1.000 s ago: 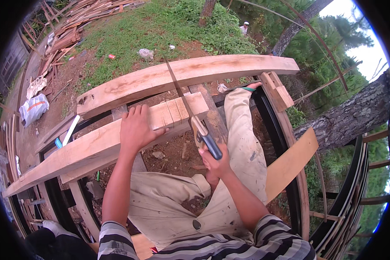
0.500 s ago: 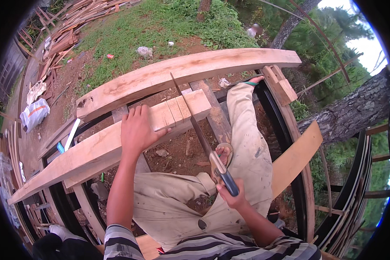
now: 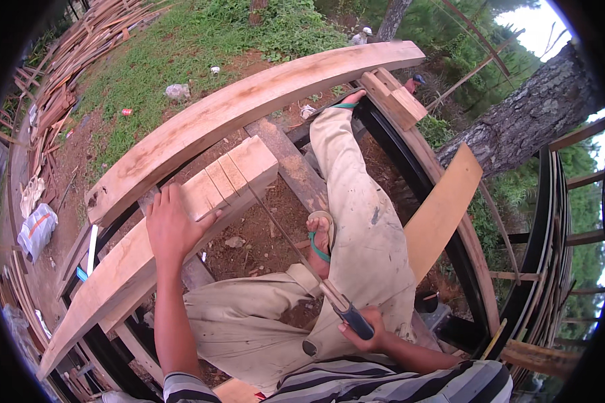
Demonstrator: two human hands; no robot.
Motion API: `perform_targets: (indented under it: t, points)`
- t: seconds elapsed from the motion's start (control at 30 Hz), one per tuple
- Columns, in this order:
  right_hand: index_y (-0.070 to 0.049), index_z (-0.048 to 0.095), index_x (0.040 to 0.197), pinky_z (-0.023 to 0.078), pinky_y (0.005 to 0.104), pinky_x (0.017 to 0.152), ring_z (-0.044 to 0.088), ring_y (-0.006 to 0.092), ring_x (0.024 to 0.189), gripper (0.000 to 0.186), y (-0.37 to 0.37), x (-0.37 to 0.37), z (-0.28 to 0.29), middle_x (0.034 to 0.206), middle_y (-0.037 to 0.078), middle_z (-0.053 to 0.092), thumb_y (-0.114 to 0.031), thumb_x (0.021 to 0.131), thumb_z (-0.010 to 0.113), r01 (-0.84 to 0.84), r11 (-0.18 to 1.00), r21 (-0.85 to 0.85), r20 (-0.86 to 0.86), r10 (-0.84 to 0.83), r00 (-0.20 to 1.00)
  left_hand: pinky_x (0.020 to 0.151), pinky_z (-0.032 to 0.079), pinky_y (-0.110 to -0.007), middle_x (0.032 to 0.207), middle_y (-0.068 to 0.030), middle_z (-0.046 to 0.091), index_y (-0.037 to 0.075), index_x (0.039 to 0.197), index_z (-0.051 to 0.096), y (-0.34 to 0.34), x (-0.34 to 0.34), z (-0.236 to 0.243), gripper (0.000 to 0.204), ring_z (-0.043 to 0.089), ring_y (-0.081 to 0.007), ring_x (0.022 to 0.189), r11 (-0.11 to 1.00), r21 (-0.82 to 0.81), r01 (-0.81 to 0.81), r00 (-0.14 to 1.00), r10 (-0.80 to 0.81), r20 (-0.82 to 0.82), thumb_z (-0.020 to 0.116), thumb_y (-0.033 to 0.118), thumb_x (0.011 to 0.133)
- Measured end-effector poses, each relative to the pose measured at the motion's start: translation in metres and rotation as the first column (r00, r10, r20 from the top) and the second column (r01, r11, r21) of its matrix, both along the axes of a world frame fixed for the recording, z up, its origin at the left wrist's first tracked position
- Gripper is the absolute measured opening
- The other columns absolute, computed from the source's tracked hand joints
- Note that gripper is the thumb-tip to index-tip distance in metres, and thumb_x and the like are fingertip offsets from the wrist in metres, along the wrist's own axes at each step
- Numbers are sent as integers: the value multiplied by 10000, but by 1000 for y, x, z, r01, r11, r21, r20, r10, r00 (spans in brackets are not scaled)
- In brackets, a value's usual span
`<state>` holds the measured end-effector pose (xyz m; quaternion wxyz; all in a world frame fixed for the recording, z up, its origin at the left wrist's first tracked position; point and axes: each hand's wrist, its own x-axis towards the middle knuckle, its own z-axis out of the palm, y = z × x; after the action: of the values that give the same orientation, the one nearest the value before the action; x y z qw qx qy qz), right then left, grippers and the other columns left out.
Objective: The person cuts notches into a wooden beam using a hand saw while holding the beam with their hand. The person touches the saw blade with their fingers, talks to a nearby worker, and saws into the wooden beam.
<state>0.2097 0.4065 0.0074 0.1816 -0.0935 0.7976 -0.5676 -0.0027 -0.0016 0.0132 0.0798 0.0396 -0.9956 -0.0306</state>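
My right hand is wrapped round the dark handle of a handsaw at my lap. The saw's narrow blade runs up and left to the near edge of a thick pale wooden beam, where it meets the cut closest to the beam's end. Several thin cuts cross the top there. My left hand presses on the beam just left of the cuts, fingers over its far side and thumb along the near edge. How deep the blade sits is hard to see.
A second curved beam lies beyond. A sawdust-covered crosspiece is under the beam's end. My sandalled foot is near the blade. At right are a tan board and a tree trunk. Two people show in the background.
The saw has been drawn back toward me, so its blade no longer reaches past the beam's far side. My left hand keeps its place on the beam. The whole view has shifted.
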Motion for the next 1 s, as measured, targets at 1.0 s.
perform_targets:
  t: [1.0]
  points:
    - [-16, 658, 824, 435, 372, 540, 550, 154, 528, 277, -53, -77, -34, 607, 69, 566, -164, 1001, 812, 78, 981, -180, -131, -102, 986, 1108, 510, -535, 1275, -195, 716, 11, 1342, 629, -7, -3, -22, 945, 664, -390, 1264, 998, -69, -6, 999, 3, -47, 897, 714, 771]
